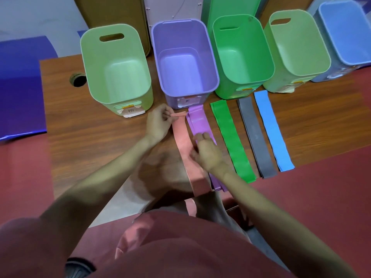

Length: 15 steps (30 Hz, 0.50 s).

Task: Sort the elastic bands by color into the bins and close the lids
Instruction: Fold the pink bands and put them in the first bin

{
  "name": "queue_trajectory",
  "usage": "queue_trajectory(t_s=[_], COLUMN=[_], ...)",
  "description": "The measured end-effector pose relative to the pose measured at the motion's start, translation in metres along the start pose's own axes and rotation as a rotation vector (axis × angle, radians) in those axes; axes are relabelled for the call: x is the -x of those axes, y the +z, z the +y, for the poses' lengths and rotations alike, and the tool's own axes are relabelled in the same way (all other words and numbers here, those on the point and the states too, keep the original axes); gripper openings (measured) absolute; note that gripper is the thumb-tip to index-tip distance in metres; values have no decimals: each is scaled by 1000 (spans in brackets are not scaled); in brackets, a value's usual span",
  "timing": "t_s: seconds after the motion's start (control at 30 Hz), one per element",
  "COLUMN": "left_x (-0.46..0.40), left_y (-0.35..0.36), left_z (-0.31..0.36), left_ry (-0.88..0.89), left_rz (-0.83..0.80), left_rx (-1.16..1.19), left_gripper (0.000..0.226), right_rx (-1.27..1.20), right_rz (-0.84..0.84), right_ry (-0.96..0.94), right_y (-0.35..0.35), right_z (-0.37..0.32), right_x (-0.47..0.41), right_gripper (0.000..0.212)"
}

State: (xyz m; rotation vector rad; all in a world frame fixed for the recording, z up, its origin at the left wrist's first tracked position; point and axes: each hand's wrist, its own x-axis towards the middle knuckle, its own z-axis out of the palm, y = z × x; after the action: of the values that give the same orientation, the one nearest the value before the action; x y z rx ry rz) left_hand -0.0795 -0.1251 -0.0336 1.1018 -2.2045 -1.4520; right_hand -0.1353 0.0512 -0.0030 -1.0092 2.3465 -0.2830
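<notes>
1. Pink band (185, 145): flat, matte, long axis running away from the body toward the bins; far end pinched in left hand (158, 123) fingers (167, 115).
2. Right hand (206, 151) fingers, loosely extended, resting across purple band (198, 122) just right of pink.
3. Beyond the fingers: purple bin (212, 77), lid off, on wood-grain surface (90, 137).
4. Right of the fingers: green band (230, 141), parallel.

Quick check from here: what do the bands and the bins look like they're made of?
Bands, such as the pink band and green band: probably thin latex or rubber. They lie flat and limp with a dull sheen.
Bins, such as the purple bin: probably moulded plastic with a smooth satin finish, rounded rims and cut-out handles.
</notes>
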Motion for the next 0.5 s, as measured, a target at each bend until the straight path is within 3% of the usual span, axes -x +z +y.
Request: queue_trajectory(t_s=[0.1, 0.23, 0.5], left_x=[20, 39, 58], left_y=[-11, -17, -23], left_z=[16, 32, 56], left_ry=[119, 183, 184], left_rz=[-53, -118, -163], left_rx=[6, 4, 69], left_gripper=[22, 30, 30], right_rx=[-90, -79, 100], right_rz=[189, 98, 96], right_ry=[-118, -317, -521], right_y=[-36, -73, -96], right_z=[3, 3, -12], right_x=[-3, -12, -10], right_gripper=[47, 59, 13])
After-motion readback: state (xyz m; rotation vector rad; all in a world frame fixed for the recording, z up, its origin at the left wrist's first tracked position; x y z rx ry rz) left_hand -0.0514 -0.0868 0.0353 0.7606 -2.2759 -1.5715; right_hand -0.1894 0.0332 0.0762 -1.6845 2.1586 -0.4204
